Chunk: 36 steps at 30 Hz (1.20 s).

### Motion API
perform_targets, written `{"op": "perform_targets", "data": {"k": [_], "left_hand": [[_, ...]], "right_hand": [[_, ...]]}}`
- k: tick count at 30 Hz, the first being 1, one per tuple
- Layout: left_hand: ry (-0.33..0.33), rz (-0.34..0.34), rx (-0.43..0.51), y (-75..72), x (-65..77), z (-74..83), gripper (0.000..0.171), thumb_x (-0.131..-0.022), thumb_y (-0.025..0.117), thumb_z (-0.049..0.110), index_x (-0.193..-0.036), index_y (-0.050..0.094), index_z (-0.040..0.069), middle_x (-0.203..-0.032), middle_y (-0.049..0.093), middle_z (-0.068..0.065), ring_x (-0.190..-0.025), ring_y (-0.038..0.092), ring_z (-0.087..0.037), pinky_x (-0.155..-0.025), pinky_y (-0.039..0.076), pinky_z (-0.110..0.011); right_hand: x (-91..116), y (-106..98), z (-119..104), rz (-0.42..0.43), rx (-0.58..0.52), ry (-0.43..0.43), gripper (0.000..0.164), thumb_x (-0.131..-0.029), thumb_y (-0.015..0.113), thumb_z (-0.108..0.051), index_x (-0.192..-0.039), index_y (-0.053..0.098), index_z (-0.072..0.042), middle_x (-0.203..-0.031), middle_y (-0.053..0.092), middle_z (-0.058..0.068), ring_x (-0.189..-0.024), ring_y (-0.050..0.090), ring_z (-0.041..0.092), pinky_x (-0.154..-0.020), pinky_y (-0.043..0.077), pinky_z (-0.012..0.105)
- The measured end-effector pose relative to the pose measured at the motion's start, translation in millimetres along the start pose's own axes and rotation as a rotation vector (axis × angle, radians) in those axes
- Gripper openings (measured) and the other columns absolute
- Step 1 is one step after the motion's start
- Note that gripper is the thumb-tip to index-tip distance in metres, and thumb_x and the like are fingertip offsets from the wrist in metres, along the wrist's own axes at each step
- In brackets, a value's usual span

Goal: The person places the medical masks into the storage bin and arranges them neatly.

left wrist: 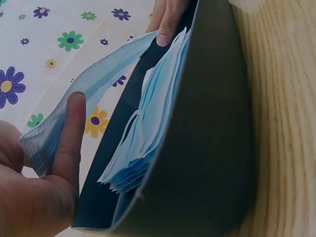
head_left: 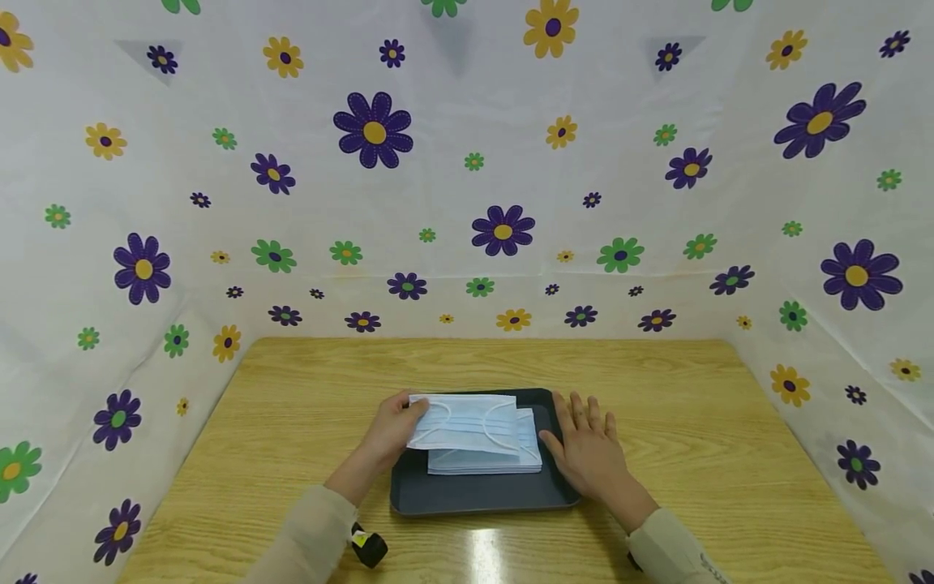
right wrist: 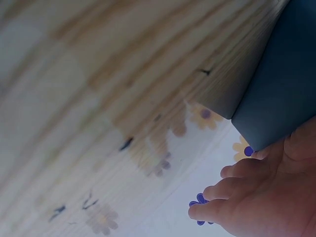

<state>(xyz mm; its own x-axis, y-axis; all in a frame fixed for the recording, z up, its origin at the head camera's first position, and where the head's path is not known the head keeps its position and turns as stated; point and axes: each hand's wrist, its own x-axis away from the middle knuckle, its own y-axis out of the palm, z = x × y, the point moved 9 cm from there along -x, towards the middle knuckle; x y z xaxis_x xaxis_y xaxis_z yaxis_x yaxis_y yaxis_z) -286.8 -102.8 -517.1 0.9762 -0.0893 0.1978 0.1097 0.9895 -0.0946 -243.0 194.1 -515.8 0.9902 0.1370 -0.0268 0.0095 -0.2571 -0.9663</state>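
Note:
My left hand [head_left: 392,428] pinches a pale blue face mask [head_left: 463,423] by its left end, with the thumb on top. The mask's white ear loops show. Under it, a stack of face masks [head_left: 483,465] lies in a dark tray [head_left: 481,496]. The left wrist view shows the held mask [left wrist: 98,74] raised above the stack [left wrist: 153,108] and bent along its length. My right hand [head_left: 593,458] rests at the tray's right side, fingers straight, thumb over the rim. In the right wrist view, that hand [right wrist: 261,197] lies against the tray wall [right wrist: 281,84] and holds nothing.
The tray stands on a wood-grain table [head_left: 292,405]. A small black object with a yellow label [head_left: 368,547] is by the left sleeve. White flower-print sheeting [head_left: 452,186] encloses the table's back and sides.

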Motion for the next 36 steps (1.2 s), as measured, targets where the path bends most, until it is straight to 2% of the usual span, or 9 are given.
{"op": "perform_targets", "data": {"k": [7,15,20,24,30,36], "left_hand": [[-0.001,-0.009,0.018,9.4,0.6,-1.6,0.027,-0.109,0.052,0.011,-0.119,0.065,-0.01,-0.097,0.065,-0.008,-0.076,0.06,-0.012,-0.065,0.052,-0.024],[-0.012,-0.01,-0.012,16.9,1.8,-2.8,0.029,-0.11,0.052,0.015,-0.121,0.064,-0.009,-0.092,0.064,-0.007,-0.071,0.059,-0.013,-0.062,0.051,-0.027],[-0.014,-0.019,-0.017,22.7,0.4,-4.4,0.026,-0.109,0.052,0.014,-0.115,0.064,-0.008,-0.085,0.06,-0.004,-0.068,0.057,-0.013,-0.061,0.05,-0.026],[-0.024,-0.011,-0.022,25.4,-1.6,-7.5,0.025,-0.108,0.053,0.013,-0.116,0.065,-0.008,-0.088,0.061,-0.005,-0.071,0.058,-0.013,-0.062,0.05,-0.025],[-0.005,0.025,-0.129,24.6,-1.0,-8.7,0.025,-0.106,0.055,0.014,-0.114,0.068,-0.007,-0.098,0.067,-0.012,-0.083,0.059,-0.016,-0.07,0.048,-0.026],[0.032,0.071,-0.255,17.4,-0.8,-2.8,0.024,-0.105,0.057,0.018,-0.097,0.067,-0.002,-0.08,0.059,-0.005,-0.071,0.052,-0.016,-0.063,0.042,-0.029]], "right_hand": [[-0.3,1.9,1.5,-0.016,0.0,0.008,0.072,-0.112,0.046,-0.046,-0.169,0.022,-0.008,-0.169,0.027,0.03,-0.157,0.02,0.056,-0.121,0.018,0.078],[0.1,2.8,0.1,-0.035,-0.002,0.015,0.072,-0.112,0.043,-0.047,-0.169,0.021,-0.008,-0.17,0.027,0.03,-0.157,0.02,0.057,-0.121,0.018,0.078],[0.9,1.8,0.4,-0.04,-0.004,0.017,0.072,-0.112,0.043,-0.047,-0.169,0.02,-0.008,-0.17,0.026,0.03,-0.157,0.02,0.056,-0.121,0.018,0.078],[1.1,0.9,-0.9,-0.038,-0.007,0.012,0.072,-0.112,0.043,-0.047,-0.169,0.02,-0.008,-0.169,0.027,0.03,-0.157,0.02,0.056,-0.121,0.018,0.078],[0.7,1.6,-1.3,-0.037,-0.008,0.013,0.073,-0.112,0.044,-0.047,-0.169,0.02,-0.008,-0.169,0.028,0.03,-0.157,0.021,0.056,-0.121,0.018,0.078],[-0.1,2.5,0.0,-0.041,-0.005,0.019,0.073,-0.112,0.044,-0.047,-0.169,0.02,-0.009,-0.169,0.028,0.03,-0.157,0.02,0.056,-0.121,0.018,0.078]]}}
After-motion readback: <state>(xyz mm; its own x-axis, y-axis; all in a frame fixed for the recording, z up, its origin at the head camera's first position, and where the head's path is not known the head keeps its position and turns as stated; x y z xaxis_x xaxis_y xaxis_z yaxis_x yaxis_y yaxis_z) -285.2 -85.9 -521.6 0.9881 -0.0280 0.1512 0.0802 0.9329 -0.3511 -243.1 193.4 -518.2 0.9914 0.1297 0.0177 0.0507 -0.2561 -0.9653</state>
